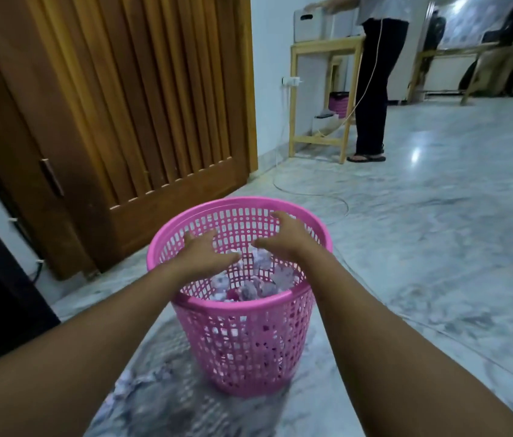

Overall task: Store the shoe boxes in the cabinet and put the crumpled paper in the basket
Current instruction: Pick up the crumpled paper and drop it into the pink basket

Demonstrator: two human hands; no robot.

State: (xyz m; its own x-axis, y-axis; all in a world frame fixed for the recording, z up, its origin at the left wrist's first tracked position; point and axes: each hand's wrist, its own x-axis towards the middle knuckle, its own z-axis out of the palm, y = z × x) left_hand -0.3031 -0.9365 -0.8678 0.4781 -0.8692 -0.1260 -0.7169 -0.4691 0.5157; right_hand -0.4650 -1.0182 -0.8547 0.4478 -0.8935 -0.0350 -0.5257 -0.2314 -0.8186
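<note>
Glossy grey marble floor (438, 216) catches a bright ceiling glare, with a white cable (312, 192) looping across it. Slatted wooden door (129, 99) fills the left; a pale wood table (324, 47) stands against the white wall (272, 74), someone standing beside it

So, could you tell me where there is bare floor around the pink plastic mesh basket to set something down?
Bare marble floor lies right of the pink plastic mesh basket. The strip between it and the slatted wooden door is narrow. A white cable loops behind.
</note>
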